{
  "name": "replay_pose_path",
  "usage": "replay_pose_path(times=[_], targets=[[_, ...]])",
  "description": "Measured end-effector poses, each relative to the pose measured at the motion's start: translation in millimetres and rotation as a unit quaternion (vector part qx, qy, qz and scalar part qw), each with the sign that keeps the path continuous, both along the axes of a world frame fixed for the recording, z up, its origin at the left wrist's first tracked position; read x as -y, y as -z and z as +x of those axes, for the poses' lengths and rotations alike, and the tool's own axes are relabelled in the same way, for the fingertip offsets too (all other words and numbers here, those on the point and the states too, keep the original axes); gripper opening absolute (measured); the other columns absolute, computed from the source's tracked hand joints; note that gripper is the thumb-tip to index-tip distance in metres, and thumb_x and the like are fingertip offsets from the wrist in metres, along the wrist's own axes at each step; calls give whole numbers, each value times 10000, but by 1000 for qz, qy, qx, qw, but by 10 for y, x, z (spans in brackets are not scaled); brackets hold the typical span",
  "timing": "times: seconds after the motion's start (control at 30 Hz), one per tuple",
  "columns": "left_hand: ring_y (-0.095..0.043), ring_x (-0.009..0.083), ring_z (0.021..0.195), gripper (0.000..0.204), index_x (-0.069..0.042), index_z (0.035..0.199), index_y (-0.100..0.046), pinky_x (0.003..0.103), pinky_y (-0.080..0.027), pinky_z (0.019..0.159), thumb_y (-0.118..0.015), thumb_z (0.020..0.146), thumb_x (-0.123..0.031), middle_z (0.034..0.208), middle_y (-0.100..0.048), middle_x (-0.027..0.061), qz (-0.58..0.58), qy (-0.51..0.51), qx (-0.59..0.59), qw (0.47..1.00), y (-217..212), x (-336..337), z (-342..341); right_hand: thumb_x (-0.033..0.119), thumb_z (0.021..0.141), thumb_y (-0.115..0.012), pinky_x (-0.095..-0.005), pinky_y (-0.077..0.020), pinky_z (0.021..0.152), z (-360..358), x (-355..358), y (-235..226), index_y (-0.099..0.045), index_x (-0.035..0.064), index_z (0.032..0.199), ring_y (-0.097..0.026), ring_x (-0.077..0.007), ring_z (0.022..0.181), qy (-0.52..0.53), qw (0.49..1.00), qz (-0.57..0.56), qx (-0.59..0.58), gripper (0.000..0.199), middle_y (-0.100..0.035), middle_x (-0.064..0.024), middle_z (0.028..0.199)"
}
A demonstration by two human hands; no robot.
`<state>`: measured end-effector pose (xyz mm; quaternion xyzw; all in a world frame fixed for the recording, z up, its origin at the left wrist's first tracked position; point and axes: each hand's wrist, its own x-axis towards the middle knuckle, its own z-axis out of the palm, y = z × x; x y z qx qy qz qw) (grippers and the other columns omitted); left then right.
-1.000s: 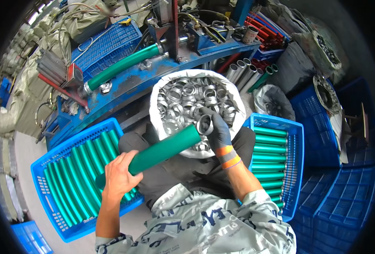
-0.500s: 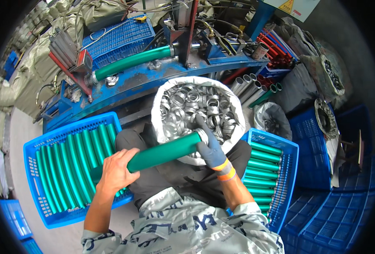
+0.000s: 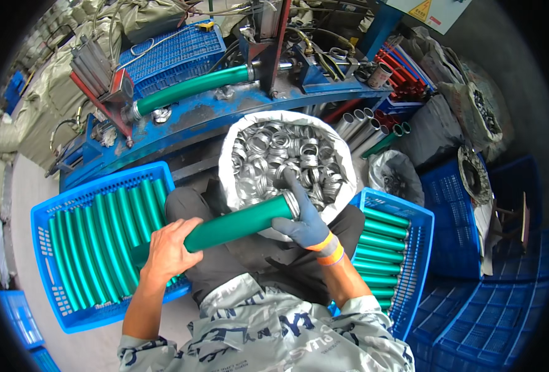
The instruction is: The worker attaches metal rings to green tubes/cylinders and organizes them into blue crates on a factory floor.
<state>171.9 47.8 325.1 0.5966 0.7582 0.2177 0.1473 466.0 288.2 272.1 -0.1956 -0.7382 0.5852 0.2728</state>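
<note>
A green metal tube lies slantwise across my lap, its right end higher. My bare left hand is wrapped round its left part. At the right end sits a silver metal ring. My right hand, in a grey-blue glove with an orange cuff, closes round this ringed end; its thumb lies against the tube's underside and a finger reaches past the ring. Just beyond stands a white-lined sack full of loose silver rings.
On my left, a blue crate holds several green tubes; another blue crate with tubes stands on my right. A blue machine bench runs across ahead, with a green tube clamped on it. Stacked blue crates fill the far right.
My right thumb has slid left along the tube's underside, and the ring shows more fully at the end. The left hand keeps its grip. The whole view has shifted slightly.
</note>
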Motion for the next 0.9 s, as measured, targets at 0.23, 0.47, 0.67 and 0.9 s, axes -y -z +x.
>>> replay_pose_path(times=[0.23,0.47,0.67,0.9], targets=[[-771,424,1024,639,-129,1362,-766,537,-634,880,-863,733,-185,1085,-787,141,2,-6,34,999,132,-28,14,189,949,-951,-397,-326,1359,-11,88,51,-202,22,1886,-457,-317,1653,-3,993,-118,-19,1211,-453,-218,1806],[-763,424,1053,680,-93,1378,-762,529,-629,912,-863,712,-178,1100,-779,162,3,10,8,1000,157,-45,-15,153,997,-885,-417,-299,1389,-20,110,147,-219,7,1879,-410,-316,1698,3,996,-86,-13,1115,-420,-232,1840],[-771,415,1024,658,-92,1358,-775,518,-633,898,-864,711,-167,1079,-783,153,20,-6,-10,1000,201,-58,-2,121,1013,-844,-412,-313,1383,-79,127,62,-217,2,1878,-422,-325,1696,20,998,-58,-23,1075,-427,-225,1838],[-827,344,994,559,-99,1318,-792,454,-659,883,-927,779,-157,1101,-823,125,113,-21,57,992,254,-88,54,346,1110,-807,-414,-580,1173,351,-703,927,-739,26,1545,-722,-306,1404,61,986,-14,158,545,-704,-213,1559]])
